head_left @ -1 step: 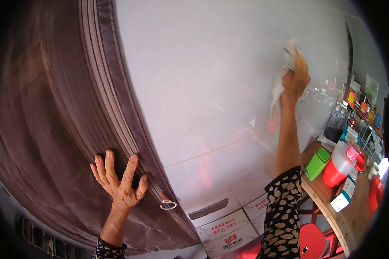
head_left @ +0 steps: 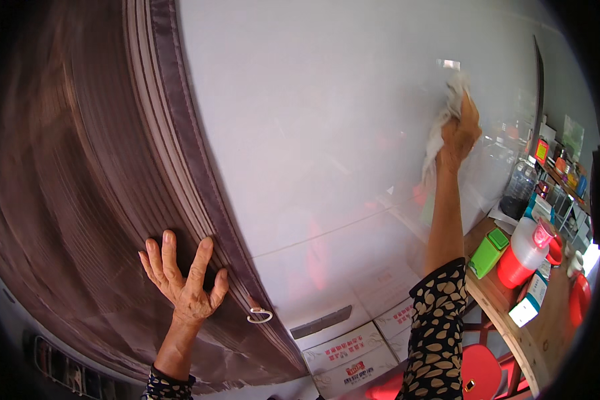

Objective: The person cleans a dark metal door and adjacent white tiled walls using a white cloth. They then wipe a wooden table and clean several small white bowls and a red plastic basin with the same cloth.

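A pale, whitish cloth (head_left: 436, 137) is held against a glossy white panel (head_left: 293, 133) in the upper right of the frame. The cloth is crumpled and softly blurred; its upper end is bunched above the knuckles, and a loose, limp fold is draped down along the wrist. It is grasped by the bent fingers of the right hand (head_left: 461, 130), though the fingertips are partly hidden.

The panel, spread across the centre and upper right, is crossed by a thin seam below the middle, and its smooth face is marked by hazy reflections, pinkish red toward the bottom. A small bright patch is seen just above the cloth.

At lower left, the left hand (head_left: 192, 293) is laid on a brown fabric curtain (head_left: 67, 200), its fingers spread wide and released. The curtain is finished with striped bands and a dark edging, and a white ring (head_left: 260, 315) is seen near its lower edge. At lower right, a green container (head_left: 489, 253) and a red-and-clear jug (head_left: 521, 253) are set on a wooden table (head_left: 552, 343).
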Available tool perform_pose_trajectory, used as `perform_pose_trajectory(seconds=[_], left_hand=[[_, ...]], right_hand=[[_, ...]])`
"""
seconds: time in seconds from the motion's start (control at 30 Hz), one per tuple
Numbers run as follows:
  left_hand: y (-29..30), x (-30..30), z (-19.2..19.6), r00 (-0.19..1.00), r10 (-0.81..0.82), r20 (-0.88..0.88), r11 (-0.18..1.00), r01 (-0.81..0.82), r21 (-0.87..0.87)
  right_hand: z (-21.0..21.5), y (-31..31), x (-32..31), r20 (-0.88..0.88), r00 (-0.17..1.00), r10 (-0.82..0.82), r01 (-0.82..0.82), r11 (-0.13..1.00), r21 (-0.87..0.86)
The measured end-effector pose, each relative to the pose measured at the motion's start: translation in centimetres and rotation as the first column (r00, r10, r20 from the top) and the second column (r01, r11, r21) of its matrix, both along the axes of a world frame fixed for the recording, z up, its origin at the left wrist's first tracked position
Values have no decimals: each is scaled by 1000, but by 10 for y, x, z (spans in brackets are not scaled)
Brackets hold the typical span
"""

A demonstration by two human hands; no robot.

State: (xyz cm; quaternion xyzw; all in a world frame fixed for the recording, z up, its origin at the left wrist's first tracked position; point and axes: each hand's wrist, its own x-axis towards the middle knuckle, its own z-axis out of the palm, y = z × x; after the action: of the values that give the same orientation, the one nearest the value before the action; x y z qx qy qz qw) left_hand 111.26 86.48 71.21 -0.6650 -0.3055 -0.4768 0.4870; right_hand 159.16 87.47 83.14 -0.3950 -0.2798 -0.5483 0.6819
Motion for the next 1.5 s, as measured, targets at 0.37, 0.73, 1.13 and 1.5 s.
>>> perform_pose_trajectory(seconds=[0.37, 0.73, 1.13, 1.5], left_hand=[[-2, 14, 1, 999, 14, 41, 999, -16, 39], [-15, 21, -22, 999, -20, -44, 1000, 20, -14], [4, 9, -56, 983, 39, -179, 999, -40, 1], [6, 14, -57, 986, 57, -155, 997, -49, 55]], right_hand=[[-112, -2, -130, -154, 980, 122, -144, 980, -140], [-142, -9, -210, 308, 934, 181, -101, 961, -258], [-175, -9, -39, -183, 983, 33, -65, 983, -171], [-267, 15, 40, -631, 687, 360, -337, 927, 161]])
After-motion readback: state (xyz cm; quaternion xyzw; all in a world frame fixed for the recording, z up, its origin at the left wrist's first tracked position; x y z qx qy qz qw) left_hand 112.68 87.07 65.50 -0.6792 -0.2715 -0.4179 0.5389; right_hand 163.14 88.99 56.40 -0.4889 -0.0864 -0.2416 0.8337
